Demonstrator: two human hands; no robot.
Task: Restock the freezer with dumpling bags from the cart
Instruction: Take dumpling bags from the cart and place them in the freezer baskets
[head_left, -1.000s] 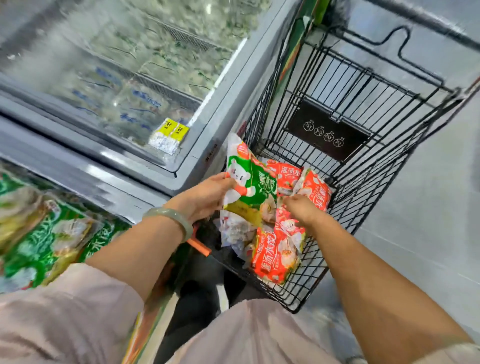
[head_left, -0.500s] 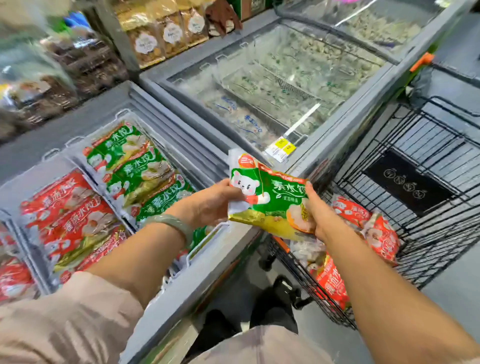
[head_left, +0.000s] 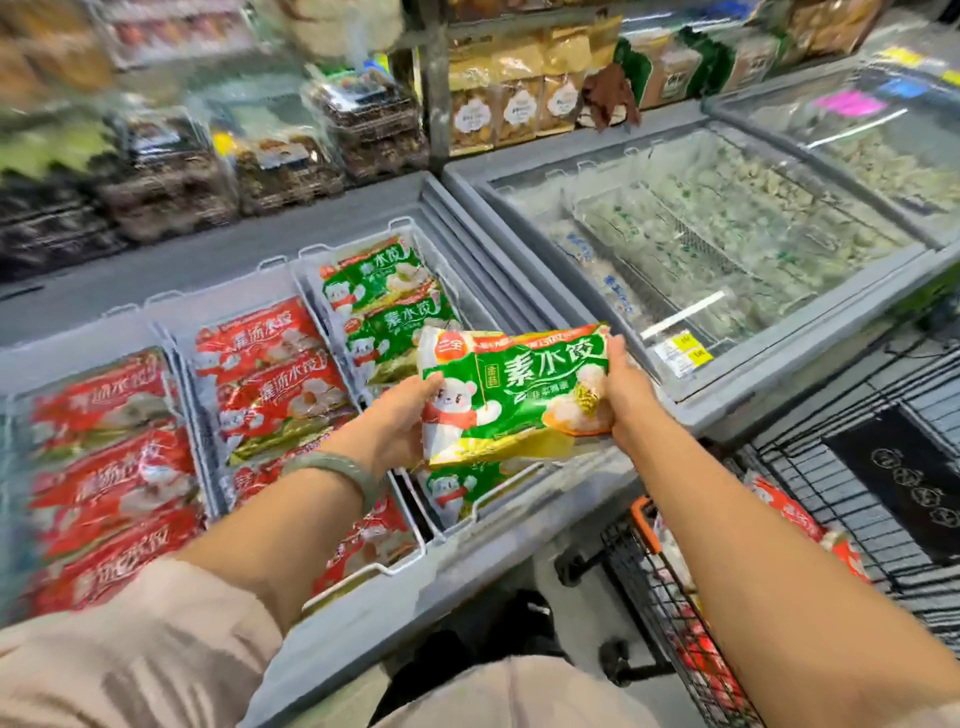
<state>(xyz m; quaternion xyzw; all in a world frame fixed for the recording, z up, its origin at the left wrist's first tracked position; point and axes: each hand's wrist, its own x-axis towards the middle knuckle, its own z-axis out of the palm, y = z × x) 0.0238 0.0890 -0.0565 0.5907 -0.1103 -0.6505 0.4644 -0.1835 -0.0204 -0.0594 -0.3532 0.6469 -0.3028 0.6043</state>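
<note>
- While both hands grip it, left hand and right hand closed on opposite ends, the green dumpling bag hangs over the open freezer.
- Red bags lie in the cart.

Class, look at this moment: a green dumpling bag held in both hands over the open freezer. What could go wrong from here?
1. The green bag is pinched only at its ends by the left hand and right hand, so it might sag or slip.
2. Red bags fill the neighbouring basket, so it could land in the wrong one.
3. The green basket already looks full, so the bag may sit above the rim.
</note>
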